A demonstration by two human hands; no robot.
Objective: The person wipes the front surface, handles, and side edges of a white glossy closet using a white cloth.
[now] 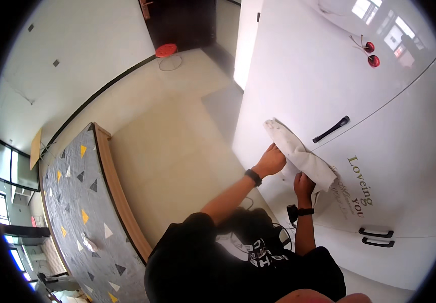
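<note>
A cream-coloured cloth [298,154], folded into a long loose bundle, is held up in front of the white wardrobe. My left hand [271,160] grips its near side toward the left end, with the fingertips partly hidden by the fabric. Closer to the cloth's right end, my right hand [303,185] is closed on its lower edge. Part of the fabric hangs down beside the right wrist. I cannot tell whether the cloth touches the wardrobe door behind it.
The glossy white wardrobe [298,65] fills the right side, with a black handle [331,129] just beyond the cloth and paired black handles [377,237] lower right. A bed [86,197] with grey patterned bedding stands left. A red stool [167,50] is near the dark door [182,25].
</note>
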